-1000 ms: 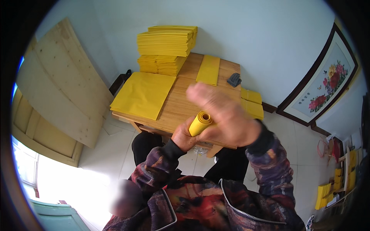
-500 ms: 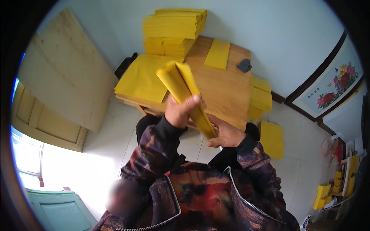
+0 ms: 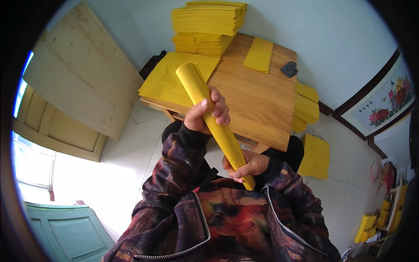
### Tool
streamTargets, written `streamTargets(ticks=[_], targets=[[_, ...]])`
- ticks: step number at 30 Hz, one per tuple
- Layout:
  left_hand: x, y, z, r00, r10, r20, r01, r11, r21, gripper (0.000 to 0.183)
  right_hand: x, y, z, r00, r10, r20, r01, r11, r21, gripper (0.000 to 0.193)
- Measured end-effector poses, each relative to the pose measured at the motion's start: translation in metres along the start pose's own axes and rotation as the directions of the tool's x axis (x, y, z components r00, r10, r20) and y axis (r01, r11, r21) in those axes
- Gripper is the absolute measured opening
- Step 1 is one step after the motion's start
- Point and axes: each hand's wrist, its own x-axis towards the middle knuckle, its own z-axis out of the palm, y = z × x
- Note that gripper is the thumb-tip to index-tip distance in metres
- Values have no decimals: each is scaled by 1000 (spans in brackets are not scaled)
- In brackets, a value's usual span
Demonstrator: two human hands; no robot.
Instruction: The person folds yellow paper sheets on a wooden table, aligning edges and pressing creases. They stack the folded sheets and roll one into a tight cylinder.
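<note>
A roll of yellow paper [image 3: 224,142] is held slantwise in front of my chest, its upper end toward the table and its lower end near my jacket. My left hand [image 3: 206,113] wraps around its middle, fingers curled over the far side. Lower down, my right hand [image 3: 248,165] grips the roll close to its bottom end. Beyond the roll's upper end, flat yellow sheets [image 3: 168,78] lie on the left part of the wooden table [image 3: 257,105].
Tall stacks of folded yellow paper [image 3: 207,19] stand at the table's back. A narrow yellow strip [image 3: 259,54] and a grey cloth-like lump [image 3: 289,69] lie farther right. More yellow bundles [image 3: 306,107] sit beside the table. Plywood [image 3: 83,70] leans at left.
The loosely folded paper now looks like a tighter, smoother roll. Its lower end has come closer to my chest, and my right hand has moved down with it. My view has shifted slightly.
</note>
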Motion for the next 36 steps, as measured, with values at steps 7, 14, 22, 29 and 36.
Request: streamTargets(ticks=[7,14,22,29,36], targets=[[3,-18,0,789,346,-508,-134,903,407,22,12,7,-7,607,-551,-573,-494,303,-815,47],[-3,-10,-13,931,47,-362,-30,998,53,21,-3,4,-19,995,53,-82,-72,967,-246,32],[-2,-23,-16,790,215,-574,23,925,379,22,0,13,-19,650,-553,-522,-496,213,-842,34],[-7,-21,-27,916,-3,-402,-2,1000,-14,24,-18,4,-28,972,93,-216,-150,952,-265,30],[-10,-28,-30,916,28,-400,-24,1000,15,22,-23,1,-19,907,-65,-417,-190,820,-540,31]])
